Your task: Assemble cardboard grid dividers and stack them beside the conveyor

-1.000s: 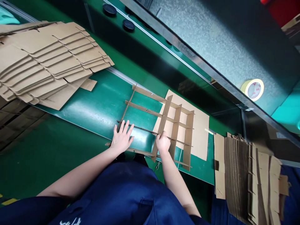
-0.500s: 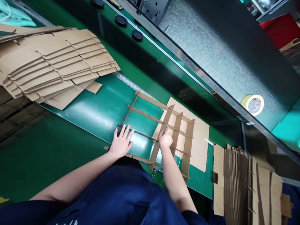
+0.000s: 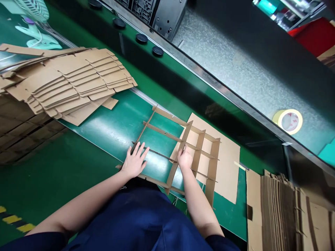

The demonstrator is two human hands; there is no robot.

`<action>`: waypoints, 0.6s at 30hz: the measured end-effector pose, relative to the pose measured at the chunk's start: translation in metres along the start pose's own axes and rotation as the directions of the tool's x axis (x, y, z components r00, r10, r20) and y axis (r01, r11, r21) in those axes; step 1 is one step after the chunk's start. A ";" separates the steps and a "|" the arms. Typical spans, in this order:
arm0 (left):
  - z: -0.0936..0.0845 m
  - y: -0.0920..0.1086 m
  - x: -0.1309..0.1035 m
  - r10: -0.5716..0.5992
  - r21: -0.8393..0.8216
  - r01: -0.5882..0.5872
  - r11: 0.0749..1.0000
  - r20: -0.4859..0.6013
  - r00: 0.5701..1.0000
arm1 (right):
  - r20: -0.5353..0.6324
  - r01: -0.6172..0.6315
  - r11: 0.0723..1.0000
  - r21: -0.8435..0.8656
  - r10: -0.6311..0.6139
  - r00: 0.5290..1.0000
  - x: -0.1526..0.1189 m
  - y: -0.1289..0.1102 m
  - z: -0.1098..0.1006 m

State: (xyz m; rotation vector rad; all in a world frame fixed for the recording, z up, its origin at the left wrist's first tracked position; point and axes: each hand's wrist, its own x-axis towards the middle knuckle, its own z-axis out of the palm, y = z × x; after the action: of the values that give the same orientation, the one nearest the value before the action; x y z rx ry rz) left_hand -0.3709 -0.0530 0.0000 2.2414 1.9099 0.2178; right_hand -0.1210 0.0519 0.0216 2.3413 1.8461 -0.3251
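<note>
A cardboard divider grid (image 3: 200, 149) of interlocked strips lies on the green table, its right part over a flat cardboard sheet (image 3: 230, 167). My left hand (image 3: 134, 162) rests with fingers spread on the grid's left end, near the outer cross strip. Around the middle cross strip (image 3: 187, 134), my right hand (image 3: 184, 158) is closed, gripping it. Two more cross strips stand to the right of that hand. Between my hands the long strips span wide cells with green tabletop showing through.
Slotted cardboard sheets (image 3: 86, 80) are piled at the left, near a light green fan (image 3: 39, 35). More cardboard (image 3: 277, 209) stands stacked at the right. Beyond a metal rail lies a tape roll (image 3: 290, 121). Black round caps (image 3: 141, 38) sit along the back.
The camera view has shifted, bringing more of the fan into sight. Both hands keep nearly the same places on the grid.
</note>
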 end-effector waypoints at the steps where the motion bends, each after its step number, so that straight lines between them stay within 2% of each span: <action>1: 0.000 0.000 0.000 0.000 0.005 0.000 1.000 0.000 1.000 | 0.021 -0.010 1.000 0.004 0.010 1.000 0.001 0.001 0.000; 3: -0.001 0.001 0.000 0.001 0.014 -0.001 1.000 0.003 1.000 | 0.028 -0.015 1.000 0.021 0.014 0.999 0.001 0.002 -0.001; 4: -0.001 0.001 0.000 -0.001 0.019 0.001 1.000 0.003 1.000 | -0.015 -0.003 1.000 0.031 0.003 1.000 0.000 0.001 -0.002; 6: -0.002 0.002 -0.001 -0.007 0.027 0.007 1.000 0.000 1.000 | -0.192 0.066 0.997 0.048 -0.055 0.980 -0.003 0.000 -0.002; 8: -0.002 0.003 -0.001 -0.013 0.036 0.014 0.999 -0.010 1.000 | -0.343 0.191 0.981 0.044 -0.165 0.925 -0.003 -0.002 0.003; 9: -0.002 0.003 -0.001 -0.016 0.040 0.016 0.999 -0.016 1.000 | -0.357 0.256 0.966 0.039 -0.225 0.906 -0.003 -0.004 0.007; 11: -0.002 0.004 -0.001 -0.019 0.049 0.020 0.999 -0.026 0.999 | -0.290 0.345 0.937 0.049 -0.318 0.903 0.002 -0.007 0.015; 14: -0.002 0.006 0.000 -0.033 0.062 0.035 0.997 -0.029 0.999 | -0.186 0.363 0.927 0.091 -0.343 0.921 0.004 -0.007 0.018; 16: -0.003 0.007 0.003 -0.050 0.063 0.051 0.997 -0.025 0.998 | -0.233 0.373 0.919 0.129 -0.338 0.912 -0.007 -0.003 0.013; 18: -0.003 0.008 0.007 -0.060 0.053 0.061 0.997 -0.015 0.998 | -0.327 0.416 0.897 0.149 -0.352 0.877 -0.032 0.004 0.010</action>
State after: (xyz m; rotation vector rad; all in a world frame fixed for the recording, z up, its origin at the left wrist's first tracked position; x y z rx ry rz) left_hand -0.3629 -0.0473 0.0046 2.2169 2.0098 0.1751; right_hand -0.1252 0.0182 0.0198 2.2288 2.5526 -0.2388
